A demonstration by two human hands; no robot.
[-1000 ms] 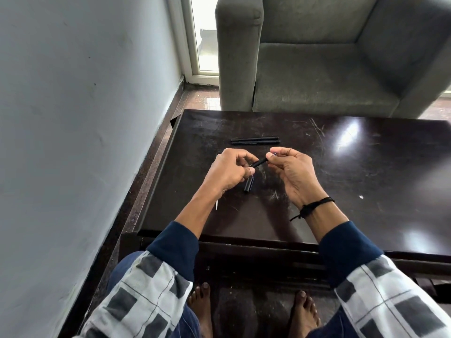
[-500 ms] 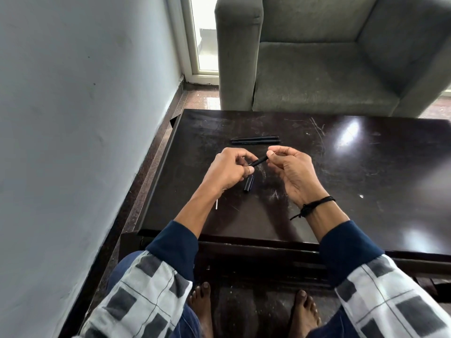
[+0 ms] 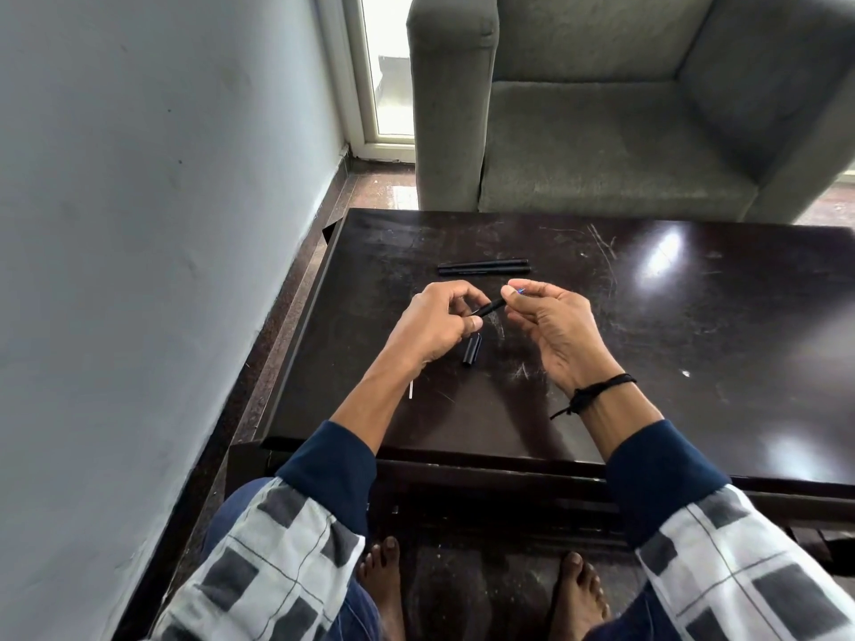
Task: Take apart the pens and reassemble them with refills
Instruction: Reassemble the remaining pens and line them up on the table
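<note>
Your left hand (image 3: 439, 326) grips the barrel (image 3: 488, 308), which lies 8-to-2 o'clock. Your right hand (image 3: 555, 326) pinches what looks like the refill (image 3: 520, 290) at its 2 o'clock end; work along that line.

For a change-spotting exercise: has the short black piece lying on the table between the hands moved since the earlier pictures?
No. The short black piece lies just as far from the pair of pens as before, at the same tilt.
</note>
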